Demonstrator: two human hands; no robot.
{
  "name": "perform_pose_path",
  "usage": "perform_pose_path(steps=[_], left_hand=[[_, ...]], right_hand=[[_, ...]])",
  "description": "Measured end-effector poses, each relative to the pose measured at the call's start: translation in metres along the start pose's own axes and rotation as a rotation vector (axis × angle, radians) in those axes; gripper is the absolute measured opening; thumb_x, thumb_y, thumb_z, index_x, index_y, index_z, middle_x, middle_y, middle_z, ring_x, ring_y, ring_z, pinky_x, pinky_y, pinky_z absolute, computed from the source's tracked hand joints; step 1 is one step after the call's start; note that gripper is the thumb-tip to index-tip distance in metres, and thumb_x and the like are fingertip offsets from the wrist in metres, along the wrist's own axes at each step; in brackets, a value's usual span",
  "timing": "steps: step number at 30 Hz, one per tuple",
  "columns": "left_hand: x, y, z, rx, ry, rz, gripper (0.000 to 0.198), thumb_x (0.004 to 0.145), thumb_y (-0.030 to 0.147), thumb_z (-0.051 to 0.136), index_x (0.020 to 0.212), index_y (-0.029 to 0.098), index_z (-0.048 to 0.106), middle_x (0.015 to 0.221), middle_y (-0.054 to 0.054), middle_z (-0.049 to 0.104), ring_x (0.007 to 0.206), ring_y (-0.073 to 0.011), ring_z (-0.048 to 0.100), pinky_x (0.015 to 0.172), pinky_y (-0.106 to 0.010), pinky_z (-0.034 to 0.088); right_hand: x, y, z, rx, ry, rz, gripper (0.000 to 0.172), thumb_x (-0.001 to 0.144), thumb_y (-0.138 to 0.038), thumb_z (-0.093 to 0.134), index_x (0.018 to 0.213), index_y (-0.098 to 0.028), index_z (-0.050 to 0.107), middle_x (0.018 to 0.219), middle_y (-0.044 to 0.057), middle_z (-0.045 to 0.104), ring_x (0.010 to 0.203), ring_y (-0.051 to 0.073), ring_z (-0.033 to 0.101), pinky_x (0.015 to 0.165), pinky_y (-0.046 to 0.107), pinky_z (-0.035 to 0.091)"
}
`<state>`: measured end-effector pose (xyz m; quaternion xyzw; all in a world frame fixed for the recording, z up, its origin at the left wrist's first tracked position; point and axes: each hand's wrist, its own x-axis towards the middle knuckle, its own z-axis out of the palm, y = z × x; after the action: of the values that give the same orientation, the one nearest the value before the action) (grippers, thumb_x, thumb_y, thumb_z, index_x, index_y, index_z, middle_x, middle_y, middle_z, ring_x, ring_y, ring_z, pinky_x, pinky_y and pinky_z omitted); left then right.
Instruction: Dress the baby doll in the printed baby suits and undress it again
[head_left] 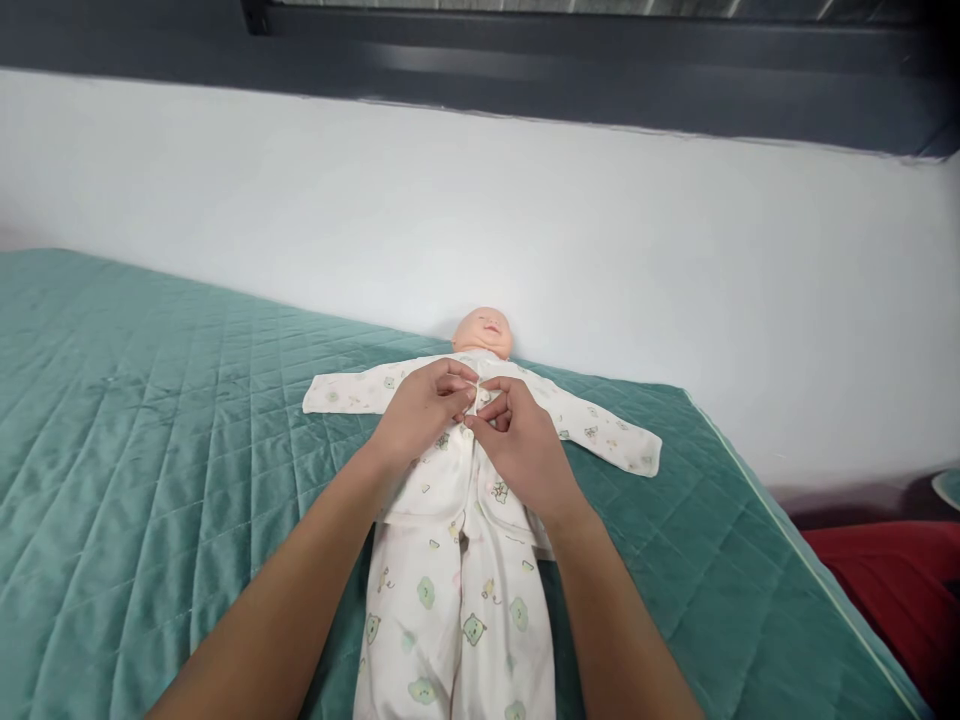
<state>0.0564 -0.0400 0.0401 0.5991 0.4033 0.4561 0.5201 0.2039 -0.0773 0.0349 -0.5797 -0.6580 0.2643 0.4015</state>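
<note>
A baby doll (481, 330) lies on its back, head toward the wall. It wears a white printed jacket (431, 485) with both sleeves stretched out to the sides. White trousers (420, 610) with green animal prints cover its legs. My left hand (431, 400) pinches one front edge of the jacket at the chest. Close against it, my right hand (514, 425) pinches the other edge, fingertips nearly touching the left ones. The fastening between the fingers is mostly hidden. Below the hands the jacket's front edges run down to the waist.
The doll rests on a green quilted bedcover (172, 430). Behind it rises a white wall (375, 210) with a dark window frame (525, 75) above. Past the bed's right edge lies something red (892, 590).
</note>
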Motion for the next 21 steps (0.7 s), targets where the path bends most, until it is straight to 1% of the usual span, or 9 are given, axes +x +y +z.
perform_pose_path(steps=[2, 5, 9, 12, 15, 18, 19, 21], left_hand=[[-0.001, -0.001, 0.002, 0.025, -0.013, 0.01, 0.021, 0.078, 0.028, 0.062, 0.098, 0.021, 0.065, 0.079, 0.0, 0.066, 0.069, -0.0129, 0.06, 0.065, -0.025, 0.046], [0.0, -0.004, 0.006, 0.062, 0.024, 0.027, 0.019, 0.079, 0.028, 0.061, 0.097, 0.022, 0.065, 0.084, -0.001, 0.067, 0.075, -0.0143, 0.062, 0.066, -0.025, 0.046], [0.001, -0.004, 0.006, 0.152, 0.072, 0.013, 0.018, 0.079, 0.028, 0.06, 0.096, 0.022, 0.064, 0.081, 0.0, 0.066, 0.069, -0.0137, 0.06, 0.062, -0.025, 0.043], [0.0, 0.002, 0.004, 0.201, 0.072, 0.007, 0.018, 0.079, 0.026, 0.059, 0.095, 0.021, 0.065, 0.074, 0.002, 0.061, 0.064, -0.0124, 0.054, 0.057, -0.024, 0.04], [-0.001, 0.005, 0.002, 0.206, 0.055, 0.026, 0.018, 0.078, 0.025, 0.058, 0.095, 0.021, 0.066, 0.069, 0.003, 0.056, 0.062, -0.0115, 0.05, 0.057, -0.024, 0.038], [-0.004, 0.002, 0.003, 0.199, 0.089, 0.077, 0.017, 0.079, 0.027, 0.058, 0.092, 0.021, 0.067, 0.072, 0.002, 0.058, 0.065, -0.0123, 0.051, 0.062, -0.024, 0.039], [-0.006, 0.0, 0.003, 0.198, 0.104, 0.094, 0.016, 0.08, 0.029, 0.058, 0.09, 0.021, 0.067, 0.072, 0.002, 0.059, 0.066, -0.0126, 0.051, 0.063, -0.024, 0.039], [-0.013, -0.003, 0.002, 0.207, 0.123, 0.123, 0.016, 0.082, 0.033, 0.056, 0.085, 0.02, 0.066, 0.071, 0.001, 0.059, 0.065, -0.013, 0.05, 0.062, -0.025, 0.038]], right_hand=[[0.0, -0.001, 0.0, -0.01, -0.003, -0.006, 0.035, 0.085, -0.032, 0.059, 0.118, -0.027, 0.051, 0.083, -0.003, 0.065, 0.071, 0.015, 0.057, 0.066, 0.029, 0.043], [-0.001, -0.002, 0.001, -0.019, 0.0, 0.01, 0.037, 0.085, -0.031, 0.058, 0.122, -0.027, 0.051, 0.082, -0.003, 0.065, 0.07, 0.016, 0.057, 0.064, 0.029, 0.043], [-0.001, -0.004, -0.002, -0.043, 0.005, 0.05, 0.038, 0.084, -0.032, 0.059, 0.121, -0.029, 0.052, 0.085, -0.002, 0.065, 0.07, 0.016, 0.058, 0.064, 0.029, 0.043], [-0.002, -0.006, -0.006, -0.073, -0.007, 0.071, 0.035, 0.084, -0.033, 0.058, 0.118, -0.03, 0.053, 0.087, -0.001, 0.065, 0.068, 0.016, 0.057, 0.06, 0.029, 0.041], [-0.007, -0.01, -0.009, -0.174, 0.017, 0.054, 0.025, 0.084, -0.033, 0.057, 0.108, -0.028, 0.053, 0.09, 0.001, 0.063, 0.068, 0.017, 0.056, 0.058, 0.028, 0.038], [-0.016, -0.018, -0.009, -0.384, 0.053, 0.032, 0.01, 0.085, -0.03, 0.054, 0.09, -0.024, 0.048, 0.088, 0.003, 0.059, 0.067, 0.017, 0.051, 0.057, 0.029, 0.034], [-0.019, -0.021, -0.008, -0.449, 0.059, 0.038, 0.009, 0.085, -0.029, 0.052, 0.084, -0.023, 0.046, 0.084, 0.004, 0.058, 0.065, 0.018, 0.049, 0.056, 0.029, 0.032], [-0.026, -0.025, -0.008, -0.529, 0.055, 0.059, 0.014, 0.088, -0.029, 0.048, 0.077, -0.023, 0.041, 0.075, 0.003, 0.055, 0.061, 0.018, 0.046, 0.055, 0.029, 0.028]])
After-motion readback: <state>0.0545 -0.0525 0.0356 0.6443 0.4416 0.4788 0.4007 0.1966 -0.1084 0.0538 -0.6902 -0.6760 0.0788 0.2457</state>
